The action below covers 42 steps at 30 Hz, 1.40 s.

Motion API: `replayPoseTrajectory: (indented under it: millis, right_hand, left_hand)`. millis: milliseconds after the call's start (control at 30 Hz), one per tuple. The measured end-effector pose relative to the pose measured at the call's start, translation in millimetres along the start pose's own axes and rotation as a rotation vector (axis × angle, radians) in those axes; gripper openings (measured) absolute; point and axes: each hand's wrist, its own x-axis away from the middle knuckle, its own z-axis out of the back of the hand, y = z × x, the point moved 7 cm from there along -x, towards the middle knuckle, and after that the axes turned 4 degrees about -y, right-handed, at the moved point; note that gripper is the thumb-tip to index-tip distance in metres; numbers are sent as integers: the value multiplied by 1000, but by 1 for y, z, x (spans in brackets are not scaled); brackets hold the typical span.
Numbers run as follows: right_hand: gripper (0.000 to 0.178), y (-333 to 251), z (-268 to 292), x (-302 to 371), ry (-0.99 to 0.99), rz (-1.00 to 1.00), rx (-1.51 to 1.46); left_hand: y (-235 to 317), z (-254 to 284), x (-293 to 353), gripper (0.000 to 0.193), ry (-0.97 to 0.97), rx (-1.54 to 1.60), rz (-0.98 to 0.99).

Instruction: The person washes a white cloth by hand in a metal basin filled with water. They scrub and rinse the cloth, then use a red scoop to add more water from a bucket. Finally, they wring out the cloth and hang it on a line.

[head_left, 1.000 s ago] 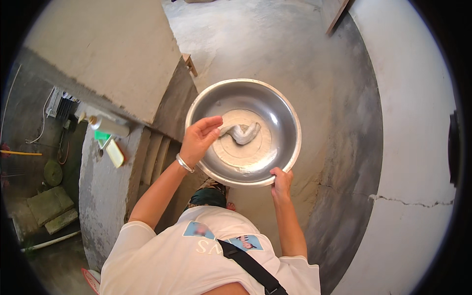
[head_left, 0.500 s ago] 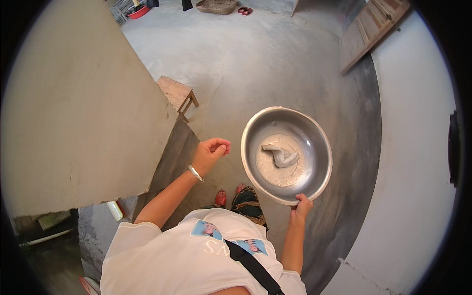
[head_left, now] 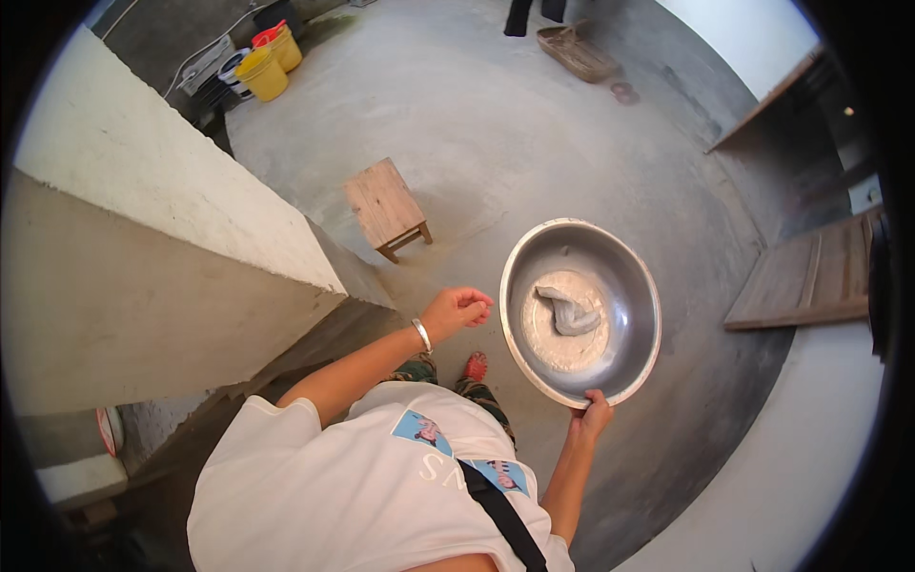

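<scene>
My right hand (head_left: pixel 593 416) grips the near rim of a wide steel basin (head_left: pixel 633 276), with the thumb over the edge and the other fingers beneath. The basin is held out in the air, its inside facing me. On its bottom lies a twisted, damp-looking grey cloth (head_left: pixel 573 316). My left hand (head_left: pixel 457 312), with a silver bangle on the wrist, hangs just left of the basin without touching it. Its fingers are loosely curled together, and nothing shows in them.
A low wooden stool (head_left: pixel 385 202) stands ahead on the left, beyond a jutting wall (head_left: pixel 172 276). Yellow buckets (head_left: pixel 262 75) stand at the far left, a woven basket (head_left: pixel 578 53) at the far side. An open wooden door (head_left: pixel 805 276) is on the right.
The view has moved forward past the wall and turned left, so the stool, buckets and door show more fully. My right hand still carries the basin; the left stays loosely curled.
</scene>
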Motion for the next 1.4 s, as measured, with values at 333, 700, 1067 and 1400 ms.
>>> replayPoseTrajectory:
  millis: [333,700,1067,1400]
  right_hand:
    - [46,-62,-266,-147,-310,-57,160]
    - [49,-99,-501,-264,-413,-15,265]
    - [43,-56,-747,-341,-698,-163,439]
    - [42,-8,-990,-322,-1049,-193,609]
  left_hand:
    - [60,66,-140,50,249,315,163]
    - [158,181,-312,85,317,475,114]
    - [195,318,-404,95,625,814,-3]
    - [232,437,-441,52,869,1020,-70]
